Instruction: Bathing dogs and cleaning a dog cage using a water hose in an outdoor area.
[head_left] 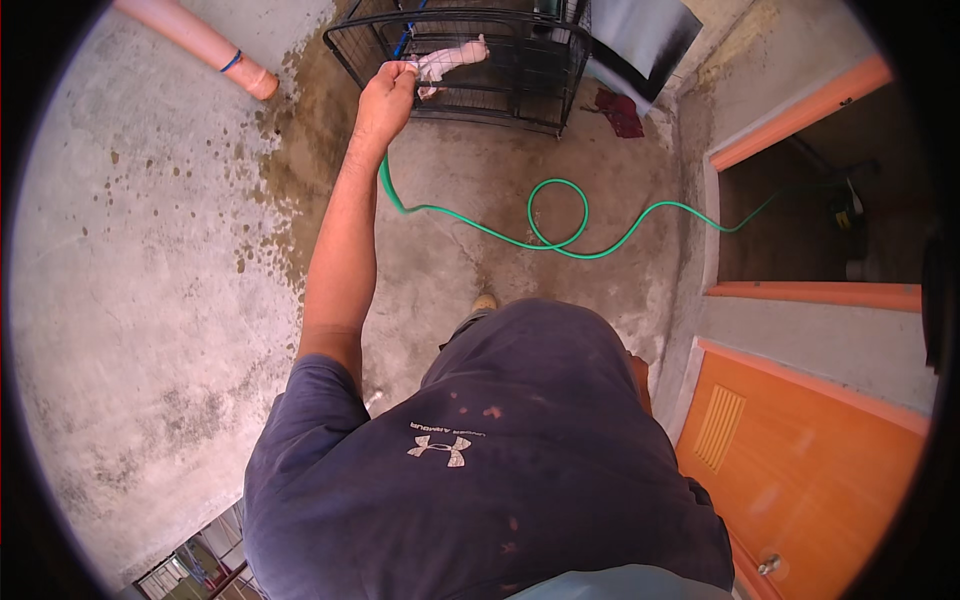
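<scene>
My left hand reaches far forward with its arm straight, fingers closed together at the left front of a black wire cage. A small pale bit shows at the fingertips, but what they pinch I cannot make out. Just beyond them, within the cage's outline, is a pale pinkish-white thing, perhaps a small animal; its kind is unclear. A green hose emerges from beside my left wrist and loops over the concrete floor. Only a sliver of my right arm shows beside my shirt; the hand is out of sight.
The hose runs right into a dark doorway with an orange frame. An orange door stands at lower right. Behind the cage lean a grey-black panel and a dark red cloth. A pinkish pipe lies upper left near wet concrete.
</scene>
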